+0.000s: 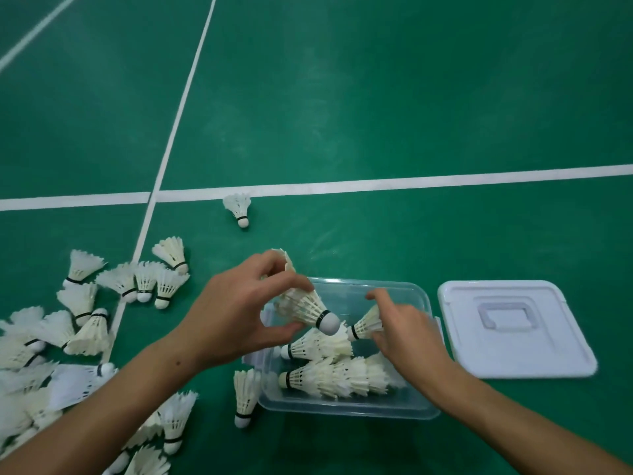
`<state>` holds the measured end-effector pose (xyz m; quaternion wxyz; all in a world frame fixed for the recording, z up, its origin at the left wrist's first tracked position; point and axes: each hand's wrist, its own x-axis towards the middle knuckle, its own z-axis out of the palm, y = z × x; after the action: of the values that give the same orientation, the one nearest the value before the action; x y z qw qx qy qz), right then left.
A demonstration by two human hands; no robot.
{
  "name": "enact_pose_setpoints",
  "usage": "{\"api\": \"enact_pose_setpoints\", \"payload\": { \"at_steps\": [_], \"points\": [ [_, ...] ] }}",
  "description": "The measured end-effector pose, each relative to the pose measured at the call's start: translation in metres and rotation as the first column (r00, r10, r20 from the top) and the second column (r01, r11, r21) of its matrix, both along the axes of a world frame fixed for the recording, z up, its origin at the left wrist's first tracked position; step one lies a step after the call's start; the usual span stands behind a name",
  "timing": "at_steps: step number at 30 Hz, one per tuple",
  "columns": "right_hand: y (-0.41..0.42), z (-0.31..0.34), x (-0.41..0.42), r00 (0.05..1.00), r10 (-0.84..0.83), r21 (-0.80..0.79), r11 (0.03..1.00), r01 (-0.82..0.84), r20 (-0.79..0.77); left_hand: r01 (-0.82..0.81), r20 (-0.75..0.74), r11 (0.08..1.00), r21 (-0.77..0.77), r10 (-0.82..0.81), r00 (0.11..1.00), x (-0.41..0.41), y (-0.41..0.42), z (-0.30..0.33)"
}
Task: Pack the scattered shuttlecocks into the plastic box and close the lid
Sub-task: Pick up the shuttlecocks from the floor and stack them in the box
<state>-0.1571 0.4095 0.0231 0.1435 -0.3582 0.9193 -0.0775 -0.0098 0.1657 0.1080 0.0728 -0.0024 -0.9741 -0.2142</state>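
Observation:
A clear plastic box point(416, 411) stands open on the green court floor. Inside lie several white shuttlecocks, nested in rows point(339, 375). My left hand point(239, 310) grips a shuttlecock point(305, 306) by its feathers over the box's left end, cork pointing right and down. My right hand point(402, 330) is over the box's right side, its fingers around the feathers of another shuttlecock point(364, 324) inside. The white lid point(513, 327) lies flat on the floor to the right of the box.
Many loose shuttlecocks point(85, 323) litter the floor at the left. One point(245, 395) lies against the box's left wall, another point(239, 207) sits alone by the white court line point(411, 181).

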Motion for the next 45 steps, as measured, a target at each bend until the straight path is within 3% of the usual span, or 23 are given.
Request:
{"api": "enact_pose_setpoints", "payload": {
  "at_steps": [5,11,19,22,24,26,27,28,29,36,41,43,45],
  "points": [
    [-0.004,-0.020,0.003,0.988,-0.039,-0.050,0.998,0.047,0.147,-0.008,-0.001,1.000,-0.007,0.008,1.000,0.000,0.003,-0.001],
    [-0.014,-0.036,0.005,0.868,-0.159,-0.083,0.971,0.223,0.469,-0.006,0.015,1.000,-0.011,0.006,1.000,0.003,0.003,-0.009],
    [-0.015,-0.026,0.000,0.834,-0.141,-0.016,0.984,0.176,0.534,0.099,0.025,0.992,-0.077,-0.097,0.995,-0.005,0.010,-0.014],
    [-0.006,-0.003,0.003,0.897,-0.119,0.044,0.993,0.111,0.426,0.141,0.019,0.988,-0.062,-0.140,0.990,-0.011,0.012,-0.015],
    [0.002,0.017,0.004,0.926,-0.071,-0.044,0.995,0.094,0.370,0.170,0.030,0.983,-0.064,-0.168,0.985,-0.016,0.012,-0.018],
    [0.007,0.041,0.002,0.825,-0.026,-0.289,0.930,0.228,0.565,0.198,0.043,0.979,-0.056,-0.195,0.980,-0.023,0.013,-0.021],
    [0.007,0.052,0.002,0.698,0.029,-0.366,0.866,0.340,0.716,0.213,0.044,0.976,-0.049,-0.211,0.976,-0.027,0.014,-0.022],
    [0.006,0.061,0.002,0.575,0.082,-0.385,0.817,0.429,0.814,0.227,0.042,0.973,-0.037,-0.226,0.973,-0.031,0.017,-0.023],
    [0.004,0.066,0.003,0.532,0.109,-0.392,0.800,0.455,0.840,0.236,0.035,0.972,-0.020,-0.235,0.971,-0.035,0.021,-0.023],
    [0.006,0.058,-0.001,0.622,0.074,-0.411,0.809,0.420,0.780,0.244,0.019,0.963,0.111,-0.247,0.969,-0.053,0.035,-0.029],
    [0.024,0.057,-0.007,0.705,0.013,-0.383,0.846,0.370,0.709,0.080,-0.087,0.953,0.292,-0.057,0.995,-0.045,0.025,-0.029],
    [0.030,0.052,-0.013,0.740,-0.071,-0.375,0.828,0.418,0.668,0.022,-0.042,0.953,0.301,-0.009,0.999,-0.040,0.030,-0.035],
    [0.033,0.047,-0.016,0.772,-0.152,-0.388,0.794,0.467,0.618,-0.043,0.106,0.974,0.221,0.020,0.994,-0.038,0.044,-0.045]
  ]
}}
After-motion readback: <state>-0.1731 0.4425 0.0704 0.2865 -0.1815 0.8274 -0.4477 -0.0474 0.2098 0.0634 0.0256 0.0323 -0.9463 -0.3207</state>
